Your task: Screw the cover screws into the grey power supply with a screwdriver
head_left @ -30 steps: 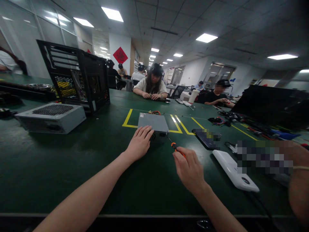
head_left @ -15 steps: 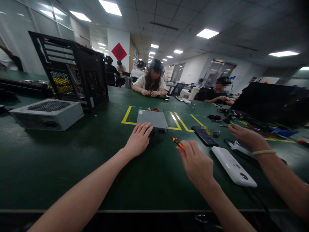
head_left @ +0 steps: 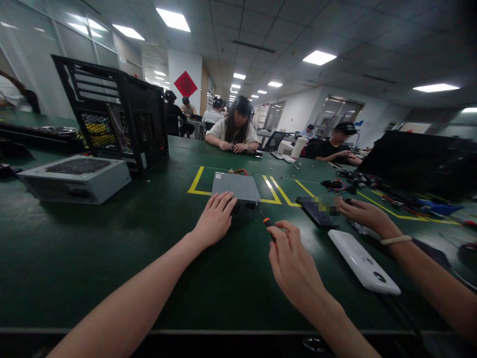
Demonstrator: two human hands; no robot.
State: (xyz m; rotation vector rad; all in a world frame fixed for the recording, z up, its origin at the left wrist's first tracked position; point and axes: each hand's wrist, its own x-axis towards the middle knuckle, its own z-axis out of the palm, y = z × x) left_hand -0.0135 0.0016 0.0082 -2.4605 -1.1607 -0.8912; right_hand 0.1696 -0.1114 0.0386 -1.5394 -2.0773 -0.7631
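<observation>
A small grey power supply unit [head_left: 237, 186] lies inside yellow tape marks, with coloured wires at its far side. My left hand [head_left: 217, 217] grips its near left edge, fingers over the top and thumb hidden. Closed on the orange and black handle of a screwdriver [head_left: 268, 222] is my right hand [head_left: 292, 256], its thumb and index finger near the front of the handle. The screwdriver's thin shaft points at the unit's near right corner. Whether the tip sits in a screw is too small to tell.
At left stand a larger power supply [head_left: 78, 176] and a black computer case [head_left: 122, 117]. To the right lie a dark phone [head_left: 315, 211], a white power bank-like device [head_left: 363, 261] and tangled cables [head_left: 339, 185]. Another person's hand [head_left: 367, 215] reaches in from the right.
My right hand has turned on the screwdriver, its fingers now more extended along the handle. My left hand stays on the power supply unit. The other person's hand has moved slightly left.
</observation>
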